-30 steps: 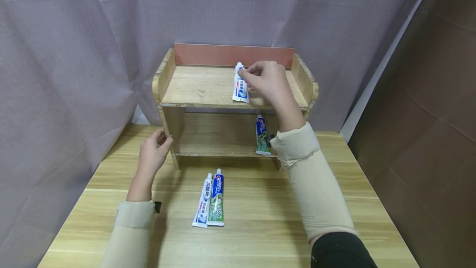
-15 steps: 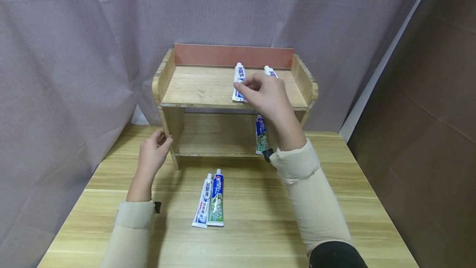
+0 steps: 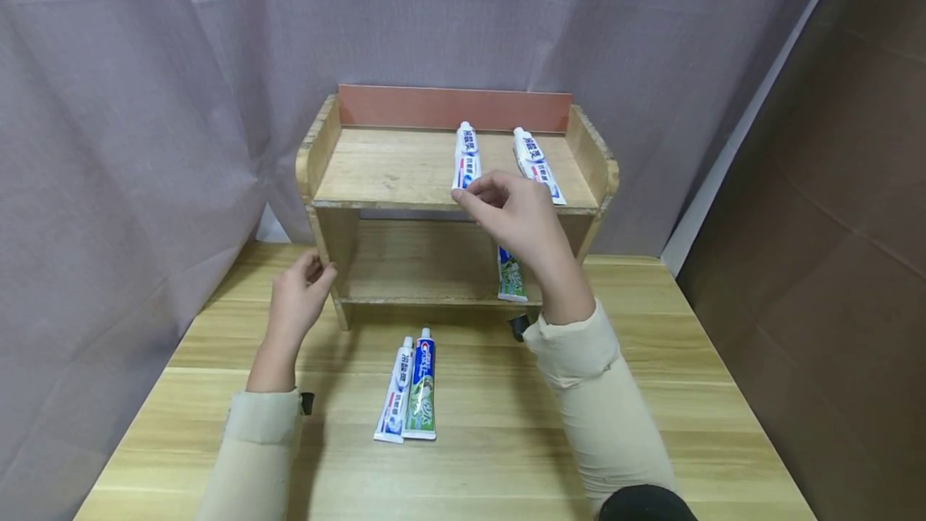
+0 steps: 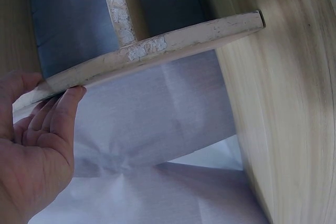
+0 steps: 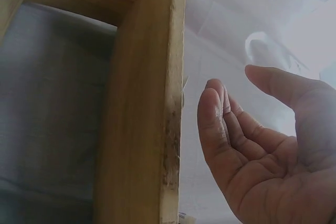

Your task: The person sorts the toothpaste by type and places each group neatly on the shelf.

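Note:
A small two-tier wooden shelf (image 3: 391, 171) stands on the table. My left hand (image 3: 298, 292) grips the front edge of its left side panel (image 4: 173, 39), thumb on one face and fingers on the other in the left wrist view. In front of the upper board's front edge is my right hand (image 3: 517, 211), holding nothing; the right wrist view shows thumb and fingers apart. Two white-and-blue toothpaste tubes, a middle tube (image 3: 467, 153) and a right tube (image 3: 537, 161), lie on the upper board. Below, a blue-green toothpaste tube (image 3: 512, 276) is partly hidden by the right hand.
On the table (image 3: 492, 441) before the shelf, a white toothpaste tube (image 3: 395, 396) and a blue-green toothpaste tube (image 3: 422, 392) lie side by side, caps toward the shelf. Grey cloth (image 3: 434, 14) hangs behind; a brown panel (image 3: 817, 207) closes the right side.
My right hand has drawn back toward me and down from the upper board, revealing the right white tube there. The left hand keeps its grip on the side panel.

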Motion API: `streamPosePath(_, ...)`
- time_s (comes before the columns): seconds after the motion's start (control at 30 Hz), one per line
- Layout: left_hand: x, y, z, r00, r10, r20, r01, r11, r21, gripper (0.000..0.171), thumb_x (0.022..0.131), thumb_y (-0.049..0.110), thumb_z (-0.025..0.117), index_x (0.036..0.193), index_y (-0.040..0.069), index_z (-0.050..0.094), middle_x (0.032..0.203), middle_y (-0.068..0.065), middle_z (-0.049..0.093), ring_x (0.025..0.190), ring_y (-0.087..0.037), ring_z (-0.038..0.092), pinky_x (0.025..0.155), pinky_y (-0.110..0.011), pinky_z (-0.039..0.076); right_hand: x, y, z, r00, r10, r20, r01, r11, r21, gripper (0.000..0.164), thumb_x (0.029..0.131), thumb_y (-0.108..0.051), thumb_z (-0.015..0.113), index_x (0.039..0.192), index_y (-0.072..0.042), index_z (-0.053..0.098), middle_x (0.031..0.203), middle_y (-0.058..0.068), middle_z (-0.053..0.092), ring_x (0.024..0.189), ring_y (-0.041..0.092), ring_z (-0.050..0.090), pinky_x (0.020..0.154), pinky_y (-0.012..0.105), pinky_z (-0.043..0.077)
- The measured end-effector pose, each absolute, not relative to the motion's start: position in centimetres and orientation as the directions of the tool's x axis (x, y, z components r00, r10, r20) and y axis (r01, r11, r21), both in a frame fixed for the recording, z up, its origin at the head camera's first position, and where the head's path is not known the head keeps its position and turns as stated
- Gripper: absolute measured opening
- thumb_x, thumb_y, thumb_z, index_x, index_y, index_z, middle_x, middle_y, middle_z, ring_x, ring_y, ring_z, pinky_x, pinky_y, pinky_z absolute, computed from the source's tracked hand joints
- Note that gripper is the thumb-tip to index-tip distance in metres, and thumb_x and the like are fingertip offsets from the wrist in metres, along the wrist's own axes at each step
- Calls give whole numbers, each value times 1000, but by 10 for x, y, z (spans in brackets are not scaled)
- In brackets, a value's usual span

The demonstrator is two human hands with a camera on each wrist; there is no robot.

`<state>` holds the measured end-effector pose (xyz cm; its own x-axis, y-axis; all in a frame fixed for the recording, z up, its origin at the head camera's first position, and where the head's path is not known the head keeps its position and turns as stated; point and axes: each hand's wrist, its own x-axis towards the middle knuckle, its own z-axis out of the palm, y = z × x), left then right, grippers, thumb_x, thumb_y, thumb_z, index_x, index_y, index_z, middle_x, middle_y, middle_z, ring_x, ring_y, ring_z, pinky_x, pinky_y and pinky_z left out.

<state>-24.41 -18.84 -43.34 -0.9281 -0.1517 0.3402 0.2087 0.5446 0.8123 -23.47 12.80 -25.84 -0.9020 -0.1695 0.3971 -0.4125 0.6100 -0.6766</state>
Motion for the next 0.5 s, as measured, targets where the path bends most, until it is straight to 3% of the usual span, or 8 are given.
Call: streamPosePath(0.5, -243, -188, -433, -930, -151, 335, 208, 536, 818, 33, 98, 24, 61, 123, 2, 65, 123, -23, 67, 113, -37, 67, 95, -48, 56, -218, 131, -281, -903, -189, 385, -422, 555, -717, 32, 89, -49, 73, 97, -18, 74, 85, -3, 70, 77, 15, 63, 66, 34, 55)
